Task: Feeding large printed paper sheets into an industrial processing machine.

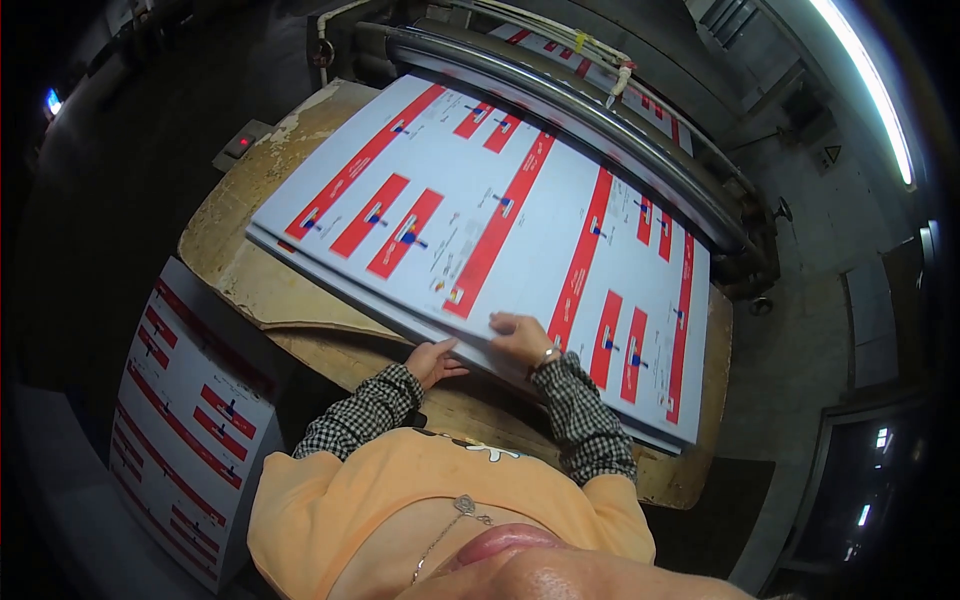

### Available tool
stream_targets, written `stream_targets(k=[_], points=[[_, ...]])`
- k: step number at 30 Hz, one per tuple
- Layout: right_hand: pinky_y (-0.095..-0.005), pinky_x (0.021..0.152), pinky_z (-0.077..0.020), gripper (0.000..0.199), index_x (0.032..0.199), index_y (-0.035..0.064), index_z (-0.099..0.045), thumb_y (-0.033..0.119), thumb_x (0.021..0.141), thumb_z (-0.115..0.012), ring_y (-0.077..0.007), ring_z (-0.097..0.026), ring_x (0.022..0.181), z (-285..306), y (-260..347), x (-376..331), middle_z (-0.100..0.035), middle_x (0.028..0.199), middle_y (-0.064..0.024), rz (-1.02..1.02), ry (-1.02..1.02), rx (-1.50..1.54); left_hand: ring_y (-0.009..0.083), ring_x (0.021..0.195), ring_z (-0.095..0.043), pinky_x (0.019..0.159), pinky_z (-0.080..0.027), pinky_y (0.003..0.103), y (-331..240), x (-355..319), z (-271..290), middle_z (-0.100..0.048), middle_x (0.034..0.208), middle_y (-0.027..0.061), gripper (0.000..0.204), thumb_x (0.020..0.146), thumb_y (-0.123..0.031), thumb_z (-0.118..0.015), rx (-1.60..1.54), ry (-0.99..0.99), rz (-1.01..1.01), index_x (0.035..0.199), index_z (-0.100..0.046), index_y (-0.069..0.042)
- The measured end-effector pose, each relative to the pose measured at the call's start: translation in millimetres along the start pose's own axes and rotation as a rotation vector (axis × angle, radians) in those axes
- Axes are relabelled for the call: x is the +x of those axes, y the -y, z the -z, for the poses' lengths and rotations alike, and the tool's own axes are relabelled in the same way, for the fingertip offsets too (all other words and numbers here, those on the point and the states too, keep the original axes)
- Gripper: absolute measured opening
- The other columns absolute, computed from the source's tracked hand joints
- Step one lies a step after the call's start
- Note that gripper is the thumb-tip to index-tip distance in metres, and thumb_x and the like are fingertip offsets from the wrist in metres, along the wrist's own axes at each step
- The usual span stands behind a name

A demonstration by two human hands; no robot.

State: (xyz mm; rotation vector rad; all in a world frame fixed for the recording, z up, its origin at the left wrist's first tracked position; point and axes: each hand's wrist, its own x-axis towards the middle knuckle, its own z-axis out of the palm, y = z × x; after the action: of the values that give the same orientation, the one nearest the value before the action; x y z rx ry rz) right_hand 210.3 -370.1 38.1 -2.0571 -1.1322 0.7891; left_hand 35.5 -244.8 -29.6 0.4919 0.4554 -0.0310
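A thick stack of large white sheets (560, 240) printed with red bars and small blue marks lies in front of me on a worn wooden board. My right hand (522, 340) is at the stack's near edge, fingers curled over the top sheet's border. Just left of it, my left hand (434, 364) touches the side of the stack, its thumb up by the edge and its fingers stretched out below. Part of the fingertips of both hands is hard to make out. Checked sleeves cover both forearms.
Beyond the stack runs a roller machine (600, 120) with long metal rollers, and more printed sheets (560, 50) show behind it. The wooden board (225, 240) has a chipped rim. A second printed stack (185, 430) stands at lower left. A switch box (240, 145) with a red light sits at the left.
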Motion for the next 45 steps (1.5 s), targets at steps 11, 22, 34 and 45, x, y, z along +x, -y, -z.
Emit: stream_targets(k=[11, 22, 34, 45], points=[[-0.0535, 0.099, -0.0187, 0.087, 0.129, 0.0112, -0.031, 0.038, 0.058, -0.072, -0.039, -0.016, 0.127, -38.4, 23.7, -20.5, -0.021, 0.136, -0.021, 0.081, 0.079, -0.594, 0.0271, 0.093, -0.057, 0.084, -0.045, 0.043, -1.8, -4.9, -2.8, -0.058, 0.1, 0.0155, 0.028, 0.083, -0.011, -0.05, -0.033, -0.013, 0.026, 0.108, -0.048, 0.001], [-0.0325, 0.089, -0.0399, 0.038, 0.102, -0.0028, -0.056, 0.017, 0.07, -0.054, -0.0292, -0.052, 0.103, 35.6, 46.7, -25.8, -0.056, 0.108, -0.0189, 0.124, 0.008, 0.071, 0.0275, 0.102, -0.051, 0.09, -0.04, 0.047, 1.9, -2.0, -4.0, -0.055, 0.105, 0.0145, 0.03, 0.083, -0.015, -0.047, -0.013, -0.021, 0.02, 0.11, -0.049, -0.001], [-0.0304, 0.097, -0.0335, 0.041, 0.102, -0.0021, -0.057, 0.018, 0.067, -0.06, -0.0281, -0.045, 0.113, -1.1, 33.0, -28.9, -0.051, 0.116, -0.0174, 0.048, 0.17, -0.124, 0.0287, 0.1, -0.053, 0.088, -0.04, 0.05, 0.7, 0.1, -9.3, -0.054, 0.107, 0.0159, 0.03, 0.087, -0.013, -0.033, 0.009, -0.101, -0.004, 0.112, -0.045, 0.0], [-0.0391, 0.099, -0.0275, 0.066, 0.114, 0.002, -0.049, 0.034, 0.061, -0.071, -0.0324, -0.035, 0.119, -27.2, -18.9, 9.1, -0.044, 0.122, -0.0215, 0.075, -0.079, -0.394, 0.0264, 0.093, -0.056, 0.082, -0.046, 0.043, -3.7, -2.4, -7.6, -0.057, 0.098, 0.0136, 0.029, 0.084, -0.016, -0.051, 0.02, -0.041, 0.03, 0.108, -0.046, 0.0]])
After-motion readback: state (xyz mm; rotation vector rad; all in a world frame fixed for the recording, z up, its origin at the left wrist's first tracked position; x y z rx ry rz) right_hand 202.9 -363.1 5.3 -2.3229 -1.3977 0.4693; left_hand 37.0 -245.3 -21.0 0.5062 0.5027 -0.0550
